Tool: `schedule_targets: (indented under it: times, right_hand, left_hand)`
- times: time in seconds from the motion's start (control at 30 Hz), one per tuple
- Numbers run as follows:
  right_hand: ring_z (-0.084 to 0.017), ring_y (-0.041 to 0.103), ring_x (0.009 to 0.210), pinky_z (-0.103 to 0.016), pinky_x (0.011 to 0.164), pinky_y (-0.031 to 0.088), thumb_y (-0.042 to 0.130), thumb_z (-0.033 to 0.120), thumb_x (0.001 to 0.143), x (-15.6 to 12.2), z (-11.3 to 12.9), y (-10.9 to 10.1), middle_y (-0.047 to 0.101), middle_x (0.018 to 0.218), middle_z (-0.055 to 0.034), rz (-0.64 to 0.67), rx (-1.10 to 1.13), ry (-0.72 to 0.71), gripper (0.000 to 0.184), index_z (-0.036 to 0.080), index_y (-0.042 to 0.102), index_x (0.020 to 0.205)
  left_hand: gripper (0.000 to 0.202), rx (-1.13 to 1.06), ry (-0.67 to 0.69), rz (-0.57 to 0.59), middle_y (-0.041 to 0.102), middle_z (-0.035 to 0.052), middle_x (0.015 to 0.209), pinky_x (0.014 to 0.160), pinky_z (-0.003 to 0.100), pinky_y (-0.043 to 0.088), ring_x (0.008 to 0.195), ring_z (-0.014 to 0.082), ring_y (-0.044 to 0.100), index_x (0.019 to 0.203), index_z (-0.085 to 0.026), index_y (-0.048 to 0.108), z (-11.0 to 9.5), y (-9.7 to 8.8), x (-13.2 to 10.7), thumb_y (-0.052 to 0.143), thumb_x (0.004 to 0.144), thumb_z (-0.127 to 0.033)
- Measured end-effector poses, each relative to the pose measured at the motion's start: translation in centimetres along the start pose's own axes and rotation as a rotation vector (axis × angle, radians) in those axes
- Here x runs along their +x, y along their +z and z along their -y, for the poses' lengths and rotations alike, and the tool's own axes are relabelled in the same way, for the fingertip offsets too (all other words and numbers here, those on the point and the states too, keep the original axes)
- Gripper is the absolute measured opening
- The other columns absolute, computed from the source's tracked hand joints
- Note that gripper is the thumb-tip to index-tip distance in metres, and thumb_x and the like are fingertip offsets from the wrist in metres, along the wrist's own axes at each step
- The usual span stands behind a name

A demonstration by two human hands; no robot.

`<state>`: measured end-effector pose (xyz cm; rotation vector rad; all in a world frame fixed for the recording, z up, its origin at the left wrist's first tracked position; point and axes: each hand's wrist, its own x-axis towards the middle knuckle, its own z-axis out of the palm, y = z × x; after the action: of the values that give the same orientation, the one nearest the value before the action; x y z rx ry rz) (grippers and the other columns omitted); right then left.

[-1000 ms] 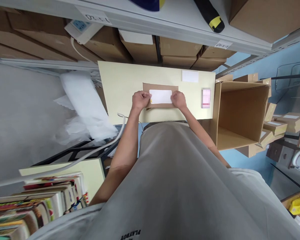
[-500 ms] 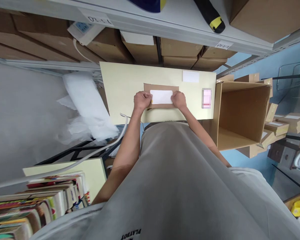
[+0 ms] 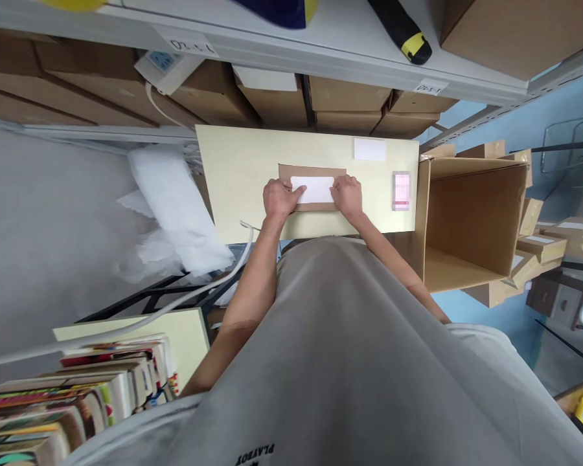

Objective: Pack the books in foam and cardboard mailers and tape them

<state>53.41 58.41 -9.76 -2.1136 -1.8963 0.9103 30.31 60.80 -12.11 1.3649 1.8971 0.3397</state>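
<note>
- White slip (image 3: 315,189) lay over the brown cardboard piece (image 3: 315,171), between the two hands, mid-counter (image 3: 238,175). Couldn't tell if it was stuck down or loose.
- Left hand (image 3: 279,197): thumb over the slip's left end, fingers curled beside it. Pinch or plain press, couldn't tell.
- Right hand (image 3: 348,196): thumb and finger closed on the slip's right end. Hands well apart, one per end.
- Main risk, skew: ends were handled separately, so one side leading the other could have left the slip crooked on the cardboard.
- Wrinkle or bubble: if the thumbs pushed toward each other, the middle had nothing holding it and could have bowed up.
- Tear or bent corner: outward pull from both ends at once would have done it, assuming thin paper.
- Cardboard shift: no third support showed. If the hands bore only on the slip, the piece could have slid on the counter.
- Second white slip (image 3: 369,149) lay near the counter's far edge, a blurred pink item (image 3: 401,191) near its right end. Both sat clear of the right hand; a wide sweep that way could have knocked them.
- Open carton (image 3: 471,207) stood just beside the counter's right end; an elbow swung out could have bumped it.
- White cable (image 3: 175,307) ran near the left forearm. Snag risk if that arm dropped back.
</note>
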Motion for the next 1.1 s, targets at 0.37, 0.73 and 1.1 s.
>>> schedule_targets:
  times: [0.37,0.73,1.1]
  right_hand:
    - [-0.035,0.010,0.185,-0.058,0.152,0.006,0.027,0.068,0.119,-2.2,1.1,2.5,0.018,0.196,-0.0220,0.122,-0.118,-0.259,0.093,0.002,0.024,0.185]
    - [-0.035,0.010,0.185,-0.056,0.152,0.007,0.037,0.062,0.119,-3.3,5.9,6.2,0.017,0.195,-0.0241,0.236,-0.176,-0.422,0.092,-0.002,0.025,0.184]
    - [-0.037,0.012,0.185,-0.059,0.151,0.009,0.049,0.063,0.116,-2.8,7.3,6.4,0.019,0.196,-0.0172,0.206,-0.224,-0.356,0.091,0.010,0.027,0.187]
  left_hand:
    - [0.022,-0.028,-0.040,0.024,0.074,0.0067,0.098,0.103,0.042,0.058,0.099,0.0278,0.072,0.092,-0.023,0.070,0.7,0.0,0.4,0.087,0.087,-0.037]
    - [0.012,-0.099,0.103,0.062,0.072,0.0087,0.100,0.108,0.042,0.056,0.103,0.0282,0.071,0.104,-0.021,0.072,1.5,-1.3,-0.6,0.074,0.094,-0.026]
    - [0.075,-0.303,0.027,0.021,0.065,0.0003,0.093,0.098,0.038,0.061,0.089,0.0215,0.068,0.158,-0.020,0.056,3.4,-0.5,-0.2,0.076,0.086,-0.018]
